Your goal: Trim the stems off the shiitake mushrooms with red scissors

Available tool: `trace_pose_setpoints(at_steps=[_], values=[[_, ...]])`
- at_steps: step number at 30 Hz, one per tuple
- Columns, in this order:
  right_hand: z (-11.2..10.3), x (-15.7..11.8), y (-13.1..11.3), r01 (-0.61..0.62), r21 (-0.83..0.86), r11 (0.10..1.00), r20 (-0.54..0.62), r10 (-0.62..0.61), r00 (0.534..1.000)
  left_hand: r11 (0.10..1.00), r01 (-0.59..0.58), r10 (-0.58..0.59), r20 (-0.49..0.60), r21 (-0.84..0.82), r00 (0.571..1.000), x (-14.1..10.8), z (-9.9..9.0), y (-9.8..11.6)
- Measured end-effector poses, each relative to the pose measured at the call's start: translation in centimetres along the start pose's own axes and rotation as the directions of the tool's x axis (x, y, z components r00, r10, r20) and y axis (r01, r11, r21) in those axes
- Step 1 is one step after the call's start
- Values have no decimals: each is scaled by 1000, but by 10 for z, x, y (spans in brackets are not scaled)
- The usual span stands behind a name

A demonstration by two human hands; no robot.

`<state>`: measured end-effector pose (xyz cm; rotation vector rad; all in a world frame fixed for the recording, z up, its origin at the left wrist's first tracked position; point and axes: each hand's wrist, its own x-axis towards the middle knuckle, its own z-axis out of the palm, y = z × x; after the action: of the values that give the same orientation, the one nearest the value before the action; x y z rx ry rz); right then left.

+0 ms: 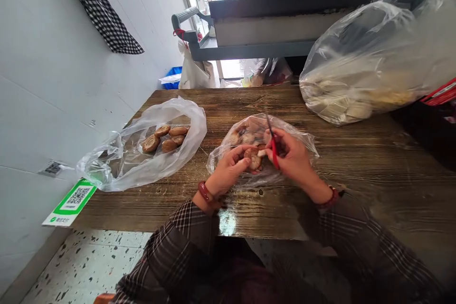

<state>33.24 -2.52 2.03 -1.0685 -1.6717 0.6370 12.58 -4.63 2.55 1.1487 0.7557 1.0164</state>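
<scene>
My left hand (230,168) is closed on a brown shiitake mushroom (253,158), its pale underside and stem turned up. Red-handled scissors (273,145) are in my right hand (294,156), blades pointing up and away from me. The fingertips of that hand also touch the mushroom's stem. Under both hands lies a clear plastic bag (306,141) with several more mushrooms inside, partly hidden by my fingers. On the left, an open clear plastic bag (164,173) holds several brown mushroom caps (168,146).
A big clear bag (342,71) of pale food stands at the back right of the wooden table (171,218). Beside it is a dark box (423,128) with red items. A green QR-code card (71,203) lies at the left edge, near the white wall.
</scene>
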Motion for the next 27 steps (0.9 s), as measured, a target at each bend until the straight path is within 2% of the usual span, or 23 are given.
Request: trace_pose_setpoints(at_steps=[4, 6, 11, 14, 19, 22, 25, 27], values=[[-9, 7, -1, -107, 174, 979, -90, 123, 988, 986, 40, -43, -16, -159, 999, 0, -3, 7], [-10, 7, -4, -114, 166, 980, -98, 131, 986, 975, 25, -35, -41, -220, 999, 0, -4, 11], [-7, 1, -3, -108, 107, 988, 0, 108, 994, 958, -16, -7, -76, -286, 997, 1, -3, 18], [-8, 0, 0, -109, 54, 993, -41, 111, 993, 962, -20, -6, -95, -274, 995, 1, -2, 19], [-14, 7, -3, -103, 108, 989, -217, 124, 968, 991, -43, 25, -148, -123, 989, 1, -1, 17], [-17, 9, -3, -98, 155, 983, -256, 136, 957, 998, -45, 54, -225, 46, 973, -1, 5, 14], [-19, 8, 0, -110, 160, 981, -258, 150, 954, 972, -95, 159, -305, 214, 939, -9, 9, 16], [-18, 7, 2, -110, 169, 979, -249, 150, 957, 923, -152, 285, -364, 354, 887, -17, 5, 25]])
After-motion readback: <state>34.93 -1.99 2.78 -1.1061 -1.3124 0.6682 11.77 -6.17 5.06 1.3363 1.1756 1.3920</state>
